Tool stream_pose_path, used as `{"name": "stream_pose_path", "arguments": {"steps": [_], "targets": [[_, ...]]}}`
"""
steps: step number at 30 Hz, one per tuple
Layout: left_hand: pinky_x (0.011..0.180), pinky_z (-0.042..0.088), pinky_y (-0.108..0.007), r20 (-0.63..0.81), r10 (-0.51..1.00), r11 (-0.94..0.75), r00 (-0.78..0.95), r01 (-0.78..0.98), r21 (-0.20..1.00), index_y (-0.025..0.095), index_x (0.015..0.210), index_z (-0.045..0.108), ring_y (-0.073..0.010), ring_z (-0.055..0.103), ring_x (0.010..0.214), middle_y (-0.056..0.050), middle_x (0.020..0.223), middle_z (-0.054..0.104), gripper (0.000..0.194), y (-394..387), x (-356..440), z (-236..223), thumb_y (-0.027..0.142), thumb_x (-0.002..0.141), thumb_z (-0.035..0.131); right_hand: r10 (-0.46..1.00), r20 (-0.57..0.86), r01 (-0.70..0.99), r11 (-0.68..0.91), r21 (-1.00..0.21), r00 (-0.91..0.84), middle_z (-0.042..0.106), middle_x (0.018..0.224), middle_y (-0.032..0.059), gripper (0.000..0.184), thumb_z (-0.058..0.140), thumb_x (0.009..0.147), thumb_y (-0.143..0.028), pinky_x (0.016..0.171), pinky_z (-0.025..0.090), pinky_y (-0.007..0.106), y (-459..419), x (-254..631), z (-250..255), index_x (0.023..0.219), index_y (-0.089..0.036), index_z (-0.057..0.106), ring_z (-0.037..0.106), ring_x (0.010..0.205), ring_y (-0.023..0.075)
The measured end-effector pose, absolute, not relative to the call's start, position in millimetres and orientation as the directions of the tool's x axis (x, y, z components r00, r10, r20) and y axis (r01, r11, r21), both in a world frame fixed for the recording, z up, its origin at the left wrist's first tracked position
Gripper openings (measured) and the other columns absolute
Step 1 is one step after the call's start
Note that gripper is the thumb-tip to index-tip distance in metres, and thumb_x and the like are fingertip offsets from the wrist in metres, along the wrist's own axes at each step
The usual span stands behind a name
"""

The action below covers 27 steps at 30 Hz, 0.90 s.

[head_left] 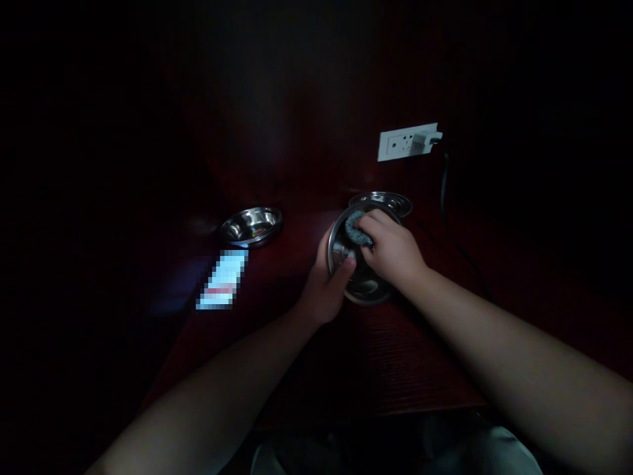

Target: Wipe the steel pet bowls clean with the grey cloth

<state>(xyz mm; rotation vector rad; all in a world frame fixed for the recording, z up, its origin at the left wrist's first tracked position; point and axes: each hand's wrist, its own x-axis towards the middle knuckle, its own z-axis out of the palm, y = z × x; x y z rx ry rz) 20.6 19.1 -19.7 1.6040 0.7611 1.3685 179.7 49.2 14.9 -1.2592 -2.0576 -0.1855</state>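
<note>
A shiny metal bowl point(368, 289) is tilted toward me above the dark red table. My left hand point(327, 280) grips its left rim, thumb over the inside and fingers behind. Inside the bowl, a grey-green scrubbing pad or cloth point(355, 227) is pinched in my right hand point(393, 247) and pressed near the upper left of the inner wall. Dim light hides the pad's exact material. Just behind the held bowl lies a round metal dish or lid point(388, 200), partly covered by it.
Another metal bowl point(252, 226) with something small and colourful in it stands at the left. A bright pixelated screen point(222, 280) lies before it. On the back wall is a white socket panel point(408, 142) with a plug; its dark cable point(444, 188) runs down to the right.
</note>
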Motion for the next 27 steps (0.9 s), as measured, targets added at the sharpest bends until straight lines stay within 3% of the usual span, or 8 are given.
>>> {"name": "stream_pose_path", "arguments": {"steps": [7,15,20,27], "targets": [[0.112,0.035,-0.047,0.422,0.890,-0.401,0.171,-0.146,0.904,0.026,0.144,0.037,-0.0288,0.051,0.129,-0.009,0.139,0.055,0.063,25,19,-24,0.028,0.086,0.061,0.805,0.555,0.921,0.353,-0.166,-0.209,0.064,0.116,0.0081,0.031,0.046,0.085,-0.015,0.072,0.043,0.032,50,185,21,0.108,-0.021,0.066,0.059,0.094,0.0247],[0.108,0.039,-0.045,0.412,0.905,-0.391,0.104,-0.176,0.903,0.022,0.141,0.038,-0.0283,0.052,0.126,-0.010,0.138,0.055,0.065,29,21,-26,0.022,0.080,0.059,0.913,0.320,0.951,0.296,-0.087,-0.255,0.067,0.103,0.0085,0.028,0.047,0.082,-0.013,0.066,0.042,0.031,56,186,16,0.097,-0.021,0.069,0.063,0.088,0.0232],[0.110,0.038,-0.045,0.412,0.908,-0.398,0.077,-0.149,0.905,0.020,0.141,0.037,-0.0283,0.050,0.129,-0.011,0.142,0.052,0.067,30,21,-26,0.026,0.079,0.063,0.892,0.206,0.892,0.433,-0.131,-0.403,0.068,0.099,0.0083,0.025,0.050,0.077,-0.010,0.074,0.044,0.031,60,189,12,0.092,-0.021,0.067,0.063,0.089,0.0225],[0.111,0.036,-0.043,0.437,0.897,-0.429,0.067,-0.104,0.897,0.022,0.141,0.037,-0.0259,0.050,0.129,-0.011,0.143,0.051,0.063,30,20,-28,0.035,0.085,0.063,0.739,0.196,0.680,0.671,-0.295,-0.644,0.069,0.094,0.0074,0.020,0.056,0.073,-0.012,0.081,0.045,0.032,55,187,6,0.090,-0.019,0.062,0.061,0.090,0.0214]]}}
